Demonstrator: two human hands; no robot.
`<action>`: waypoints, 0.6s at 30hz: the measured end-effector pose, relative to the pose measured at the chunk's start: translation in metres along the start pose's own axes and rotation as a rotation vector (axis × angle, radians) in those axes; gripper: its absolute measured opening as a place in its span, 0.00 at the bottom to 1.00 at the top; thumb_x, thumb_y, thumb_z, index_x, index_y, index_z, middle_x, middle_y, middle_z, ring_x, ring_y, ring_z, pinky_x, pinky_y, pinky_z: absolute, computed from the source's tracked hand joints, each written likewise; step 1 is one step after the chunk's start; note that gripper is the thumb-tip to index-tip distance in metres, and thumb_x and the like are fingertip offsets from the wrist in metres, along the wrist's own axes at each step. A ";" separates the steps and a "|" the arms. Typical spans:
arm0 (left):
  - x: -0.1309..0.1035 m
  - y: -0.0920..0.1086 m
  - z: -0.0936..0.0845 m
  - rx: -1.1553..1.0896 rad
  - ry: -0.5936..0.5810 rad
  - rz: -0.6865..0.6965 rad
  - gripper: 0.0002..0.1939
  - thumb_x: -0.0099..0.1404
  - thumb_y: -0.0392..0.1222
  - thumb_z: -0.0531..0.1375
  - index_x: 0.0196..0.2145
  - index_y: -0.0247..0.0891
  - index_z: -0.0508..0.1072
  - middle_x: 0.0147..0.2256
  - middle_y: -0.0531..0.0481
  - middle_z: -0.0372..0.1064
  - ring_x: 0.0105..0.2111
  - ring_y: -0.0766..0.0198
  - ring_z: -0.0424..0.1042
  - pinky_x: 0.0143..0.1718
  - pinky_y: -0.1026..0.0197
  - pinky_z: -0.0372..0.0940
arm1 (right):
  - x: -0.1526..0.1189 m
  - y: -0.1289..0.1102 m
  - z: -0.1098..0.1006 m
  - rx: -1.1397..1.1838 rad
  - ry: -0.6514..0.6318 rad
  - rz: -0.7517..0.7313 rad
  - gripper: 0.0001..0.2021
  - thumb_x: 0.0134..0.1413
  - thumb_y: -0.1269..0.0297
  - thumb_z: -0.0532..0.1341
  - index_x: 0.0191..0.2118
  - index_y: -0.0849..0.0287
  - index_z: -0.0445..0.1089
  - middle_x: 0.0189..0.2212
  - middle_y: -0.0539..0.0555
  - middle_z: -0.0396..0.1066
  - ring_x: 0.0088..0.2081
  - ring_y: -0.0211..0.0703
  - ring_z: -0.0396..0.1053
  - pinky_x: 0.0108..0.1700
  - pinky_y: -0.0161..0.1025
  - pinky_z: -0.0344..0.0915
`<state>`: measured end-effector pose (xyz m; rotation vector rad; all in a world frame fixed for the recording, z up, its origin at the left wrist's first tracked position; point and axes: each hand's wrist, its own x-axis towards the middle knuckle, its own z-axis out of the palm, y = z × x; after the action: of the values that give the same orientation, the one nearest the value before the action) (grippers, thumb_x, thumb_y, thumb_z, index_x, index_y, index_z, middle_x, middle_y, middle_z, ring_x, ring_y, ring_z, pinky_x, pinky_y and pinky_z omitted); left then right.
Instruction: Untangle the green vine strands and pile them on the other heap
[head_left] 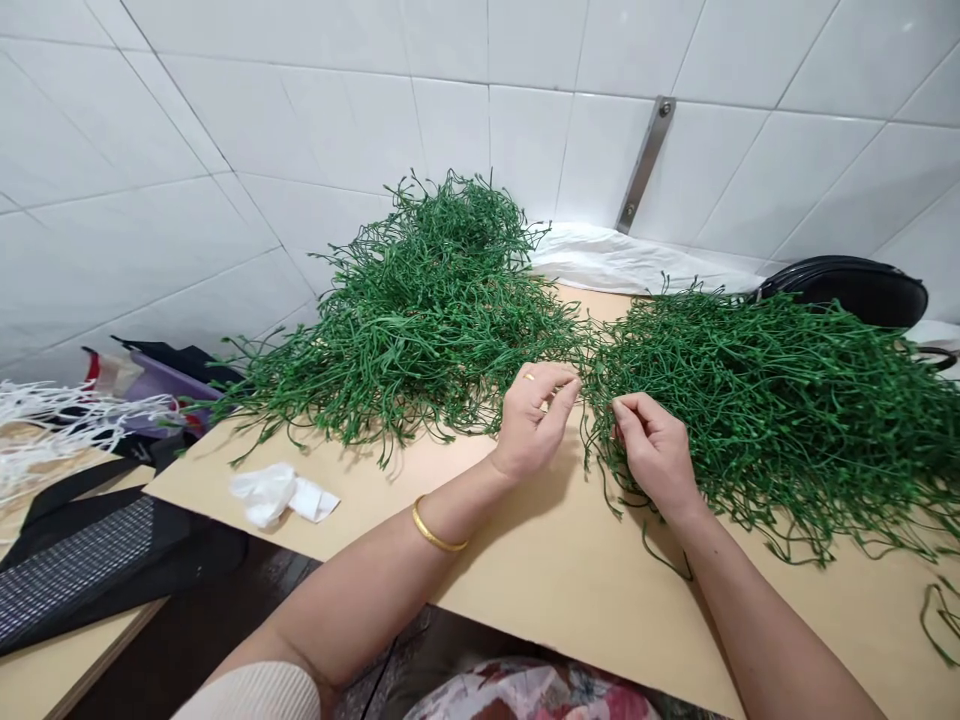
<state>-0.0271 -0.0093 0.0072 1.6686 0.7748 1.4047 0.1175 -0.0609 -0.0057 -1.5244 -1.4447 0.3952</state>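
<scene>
Two heaps of thin green strands with small knobbed ends lie on a light wooden table (525,590). The taller heap (427,310) is at the centre left, the wider heap (787,400) at the right. In the gap between them, my left hand (536,420) is raised with thumb and fingertips pinched together; what it pinches is too small to name. My right hand (656,445) is also pinched, close to the left edge of the right heap. Green strands hang beside and behind its fingers, and I cannot make out what is between the fingertips.
Crumpled white tissue (270,492) lies near the table's left edge. A black case (844,290) and white cloth (622,257) are behind the heaps, against the tiled wall. White strands (75,430), a purple container (161,385) and a black mesh bag (90,560) are at the left.
</scene>
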 end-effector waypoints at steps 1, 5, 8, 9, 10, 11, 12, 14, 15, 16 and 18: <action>0.000 -0.001 0.000 0.014 -0.029 0.001 0.07 0.58 0.42 0.56 0.29 0.39 0.73 0.35 0.47 0.68 0.40 0.63 0.62 0.43 0.63 0.55 | 0.000 -0.001 0.000 0.005 -0.017 -0.011 0.10 0.54 0.61 0.53 0.25 0.59 0.62 0.18 0.46 0.56 0.21 0.32 0.53 0.24 0.32 0.52; 0.000 -0.008 0.004 0.005 -0.179 -0.168 0.09 0.54 0.42 0.58 0.32 0.38 0.73 0.32 0.48 0.68 0.35 0.64 0.63 0.38 0.63 0.57 | 0.000 -0.005 -0.001 0.132 -0.074 0.034 0.10 0.54 0.60 0.53 0.26 0.59 0.63 0.19 0.46 0.59 0.22 0.33 0.57 0.25 0.32 0.55; 0.002 -0.008 0.005 -0.092 -0.225 -0.280 0.06 0.53 0.41 0.59 0.26 0.35 0.71 0.24 0.52 0.64 0.26 0.69 0.60 0.31 0.66 0.56 | 0.002 -0.006 -0.003 0.278 -0.089 0.112 0.11 0.53 0.58 0.54 0.28 0.59 0.65 0.20 0.47 0.60 0.22 0.33 0.59 0.24 0.32 0.58; 0.003 -0.007 0.005 -0.132 -0.216 -0.299 0.06 0.52 0.40 0.60 0.24 0.34 0.70 0.23 0.53 0.62 0.24 0.70 0.59 0.29 0.66 0.55 | 0.003 -0.005 -0.003 0.324 -0.082 0.133 0.11 0.53 0.57 0.54 0.30 0.59 0.66 0.21 0.48 0.61 0.22 0.32 0.59 0.25 0.32 0.58; 0.004 -0.007 0.004 -0.166 -0.202 -0.315 0.06 0.52 0.40 0.60 0.22 0.34 0.68 0.21 0.54 0.61 0.23 0.71 0.57 0.27 0.67 0.54 | 0.004 -0.004 -0.004 0.361 -0.063 0.149 0.12 0.53 0.56 0.54 0.31 0.60 0.66 0.22 0.48 0.62 0.22 0.32 0.60 0.25 0.32 0.59; 0.004 -0.007 0.004 -0.195 -0.183 -0.332 0.07 0.51 0.40 0.60 0.21 0.34 0.67 0.20 0.55 0.59 0.22 0.72 0.56 0.26 0.67 0.53 | 0.005 -0.003 -0.004 0.389 -0.041 0.160 0.12 0.53 0.56 0.54 0.32 0.60 0.67 0.24 0.49 0.63 0.22 0.32 0.60 0.25 0.32 0.60; 0.005 -0.006 0.004 -0.221 -0.167 -0.350 0.07 0.51 0.39 0.60 0.21 0.34 0.67 0.19 0.55 0.59 0.21 0.73 0.56 0.25 0.67 0.52 | 0.005 -0.002 -0.005 0.409 -0.019 0.165 0.12 0.53 0.56 0.54 0.32 0.60 0.67 0.24 0.50 0.64 0.23 0.32 0.61 0.26 0.32 0.60; 0.006 -0.007 0.004 -0.260 -0.140 -0.394 0.07 0.50 0.39 0.61 0.21 0.34 0.67 0.19 0.56 0.59 0.21 0.73 0.57 0.25 0.67 0.54 | 0.005 0.000 -0.006 0.414 0.009 0.165 0.13 0.53 0.56 0.54 0.32 0.61 0.67 0.24 0.50 0.65 0.22 0.32 0.61 0.26 0.32 0.60; 0.007 -0.007 0.004 -0.278 -0.127 -0.415 0.07 0.50 0.39 0.61 0.21 0.34 0.67 0.18 0.56 0.59 0.21 0.73 0.58 0.26 0.67 0.54 | 0.005 0.001 -0.007 0.405 0.010 0.156 0.13 0.53 0.55 0.54 0.32 0.61 0.67 0.24 0.50 0.65 0.23 0.32 0.61 0.26 0.32 0.60; 0.007 -0.007 0.004 -0.298 -0.113 -0.433 0.07 0.50 0.39 0.61 0.21 0.34 0.67 0.19 0.55 0.60 0.21 0.73 0.59 0.26 0.67 0.55 | 0.005 0.001 -0.007 0.387 -0.001 0.141 0.13 0.53 0.55 0.54 0.32 0.60 0.68 0.24 0.50 0.65 0.23 0.32 0.61 0.26 0.32 0.60; 0.007 -0.007 0.004 -0.335 -0.087 -0.457 0.07 0.49 0.39 0.61 0.21 0.34 0.67 0.19 0.55 0.61 0.21 0.73 0.60 0.27 0.67 0.56 | 0.004 0.001 -0.007 0.336 -0.047 0.095 0.12 0.51 0.55 0.56 0.32 0.60 0.68 0.25 0.50 0.66 0.25 0.34 0.62 0.27 0.32 0.61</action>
<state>-0.0217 -0.0009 0.0045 1.1929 0.7636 1.0638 0.1245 -0.0601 -0.0011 -1.3199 -1.2694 0.6992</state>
